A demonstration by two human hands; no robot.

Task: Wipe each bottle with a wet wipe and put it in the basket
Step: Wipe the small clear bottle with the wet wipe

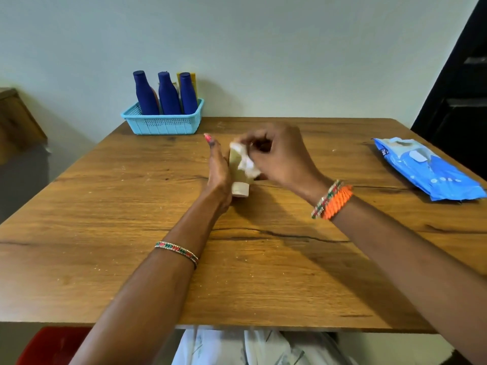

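From the head view, a tan tube-shaped bottle [238, 171] is held just above the middle of the wooden counter [105, 233], its pale cap [240, 189] pointing toward the person. The left hand [217, 171] steadies it from the left side, palm against the body and a fingertip sticking up straight; whether the other fingers wrap behind it is hidden. The right hand [276, 156] has its fingers curled and pinches a crumpled white wet wipe [246, 164], pressing it onto the bottle's upper face.

The bottle looks small and light, a soft-walled plastic tube that probably gives under a squeeze, and its damp surface is likely slick after wiping. The stiffest place to take hold seems to be the cap end or the shoulder next to it; a grip across the flat sides of the body would also serve, kept gentle so nothing is forced out at the cap.

At the far left edge of the counter stands a light blue basket [163, 123] holding 3 upright dark blue bottles [168, 97], with a yellow item [193, 79] behind them. There appears to be little spare room, so this tube may have to slot in narrow-side first. A blue wipes pack [427, 169] lies at the right, well apart from the hands.
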